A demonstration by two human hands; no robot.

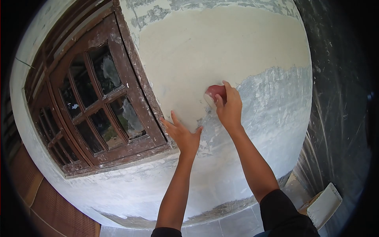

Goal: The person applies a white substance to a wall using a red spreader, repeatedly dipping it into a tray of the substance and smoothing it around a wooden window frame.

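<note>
My right hand (230, 107) grips a reddish rounded pad (216, 91) and holds it against the wall, at the lower edge of a smooth cream-coloured patch (205, 47). Pale material shows along the pad's left edge. Below and to the left, my left hand (182, 136) has its fingers spread, at the wall beside the window frame's lower right corner, and holds nothing. Under the cream patch the wall (272, 102) is rough, grey and white.
A brown wooden window (106, 102) with small glass panes fills the left. Dark sheeting (339, 94) hangs at the right. A whitish tray-like object (324, 204) lies low at the right, near the tiled floor (237, 223). Reddish-brown woven material (59, 201) is at the lower left.
</note>
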